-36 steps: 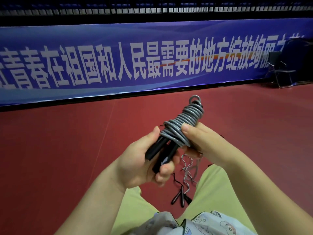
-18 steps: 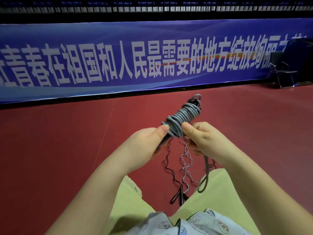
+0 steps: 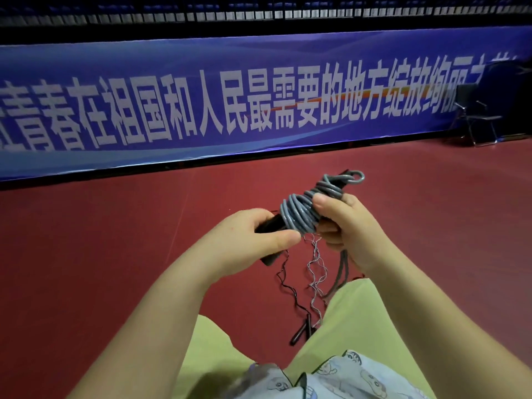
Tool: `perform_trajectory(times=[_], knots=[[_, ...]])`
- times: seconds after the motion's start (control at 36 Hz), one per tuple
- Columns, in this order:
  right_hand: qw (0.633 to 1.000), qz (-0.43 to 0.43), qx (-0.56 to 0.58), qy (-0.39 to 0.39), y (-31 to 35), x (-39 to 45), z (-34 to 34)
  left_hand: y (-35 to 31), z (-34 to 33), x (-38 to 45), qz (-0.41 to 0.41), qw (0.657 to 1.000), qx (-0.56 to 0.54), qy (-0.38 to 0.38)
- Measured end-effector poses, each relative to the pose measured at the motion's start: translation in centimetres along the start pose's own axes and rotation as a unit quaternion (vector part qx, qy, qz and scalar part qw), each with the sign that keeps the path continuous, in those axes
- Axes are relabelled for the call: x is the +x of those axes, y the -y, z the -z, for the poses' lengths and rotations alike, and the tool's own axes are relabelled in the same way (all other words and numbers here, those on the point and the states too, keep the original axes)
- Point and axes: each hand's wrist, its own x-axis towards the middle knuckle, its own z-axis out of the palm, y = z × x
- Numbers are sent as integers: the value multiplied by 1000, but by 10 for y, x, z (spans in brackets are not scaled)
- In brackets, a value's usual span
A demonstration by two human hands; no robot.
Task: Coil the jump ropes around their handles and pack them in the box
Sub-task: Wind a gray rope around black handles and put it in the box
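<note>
Head view: loose ropes point(image 3: 315, 272) (floor) underhand.

Both forearms are bare, with no sleeve, watch or ring showing on either the left hand point(image 3: 244, 243) or the right hand point(image 3: 349, 230). The trousers point(image 3: 365, 321) are a plain pale yellow-green. At the bottom edge hangs a light grey-blue shirt point(image 3: 339, 378) printed with outlined cartoon figures, and a thin dark cord point(image 3: 302, 383) crosses its hem.
</note>
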Motion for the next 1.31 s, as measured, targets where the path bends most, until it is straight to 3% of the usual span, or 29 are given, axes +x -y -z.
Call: perform_trajectory(times=[0.06, 0.14, 0.19, 0.25, 0.31, 0.39, 0.5, 0.67, 0.81, 0.92, 1.03, 1.14, 1.22, 1.31], knots=[[999, 17, 24, 26, 1, -2, 1, 5, 2, 0, 21, 972, -191, 137], [996, 33, 27, 80, 2, -4, 3, 17, -2, 0, 37, 831, -411, 372], [992, 32, 35, 117, 4, -3, 4, 23, -6, 2, 39, 779, -464, 421], [989, 28, 33, 144, 5, -3, 5, 26, -8, 4, 55, 760, -483, 431], [987, 20, 22, 160, 5, -2, 7, 26, -7, 3, 72, 773, -475, 415], [986, 8, -5, 166, 3, -2, 12, 20, -1, -1, 107, 828, -432, 341], [989, -23, -103, 99, -3, 0, 13, 9, -1, -3, 117, 903, -344, 231], [978, -33, -207, -5, -12, 4, 5, 7, -6, -1, 83, 976, -177, 95], [969, -32, -242, -39, -11, 4, 0, 11, -6, 1, 28, 995, -97, 10], [989, -25, -144, -25, -5, 2, -7, 19, -2, 1, -18, 995, -29, -93], [991, -9, -128, -32, -1, 3, -12, 17, -1, 0, -15, 987, 18, -160], [990, 13, -131, -54, -1, 6, -15, 18, 3, 1, -25, 990, 41, -136], [988, 38, -147, -31, -2, 4, -15, 16, 7, 0, -24, 1000, 14, -15], [990, 61, -127, 6, -1, 0, -16, 15, 8, -3, -27, 987, -108, 119]])
